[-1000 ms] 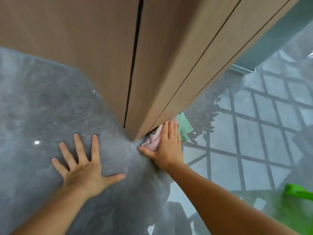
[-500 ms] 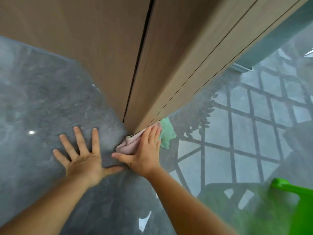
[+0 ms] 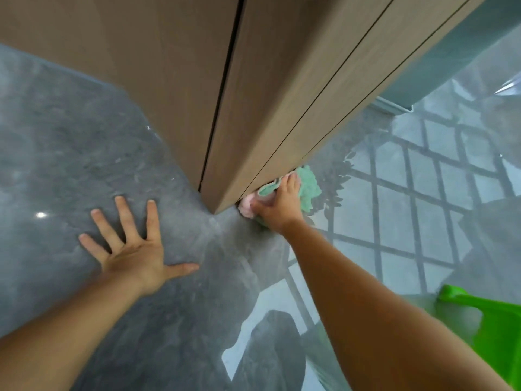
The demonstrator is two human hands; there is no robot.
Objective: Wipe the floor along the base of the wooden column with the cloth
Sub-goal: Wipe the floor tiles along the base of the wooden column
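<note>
Right now the right hand (image 3: 277, 206) is pressing the cloth (image 3: 306, 187) into the foot of the wooden column (image 3: 253, 94), just right of the frame's centre.

Evidently the cloth is soft and light: it is bunching into green and pink folds under the palm, so it will likely crumple rather than slide unless it is being held flat, and the best hold is probably the one showing, fingers curled over the wad's middle with its edge touching the wood. Meanwhile the left hand (image 3: 135, 249) is lying spread and empty on the glossy grey floor (image 3: 70, 150) at lower left, apparently bracing. That floor is looking slick and reflective, so the cloth should glide easily. Something bright green (image 3: 490, 320) is sitting at lower right, well apart.
</note>
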